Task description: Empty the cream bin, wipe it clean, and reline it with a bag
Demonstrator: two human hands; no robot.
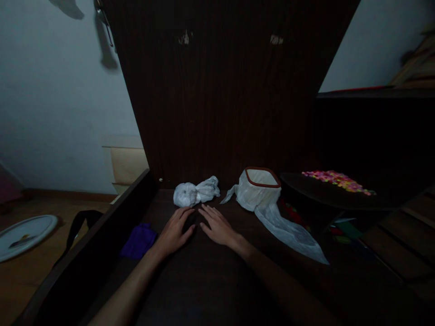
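My left hand (176, 230) lies flat on the dark wooden surface (190, 280), fingers stretched out and thumb apart. Beside it, my right hand (217, 225) rests the same way, with a small gap between the two. Neither holds anything. Just beyond the fingertips sits a knotted white plastic bag (196, 192), its contents hidden. Farther right stands a hoop-like frame with a brown rim (262, 177), wrapped in a white plastic bag (253, 199) whose loose end trails toward me. A folded purple cloth (138, 241) lies to the left of my left hand.
A tall dark panel (220, 99) rises behind the bags. A raised board (102, 244) edges the left side. On a dark rounded shelf (326, 197) at right lies a pile of small pink and yellow pieces (338, 180). A white oval lid-like object (29, 235) is on the floor.
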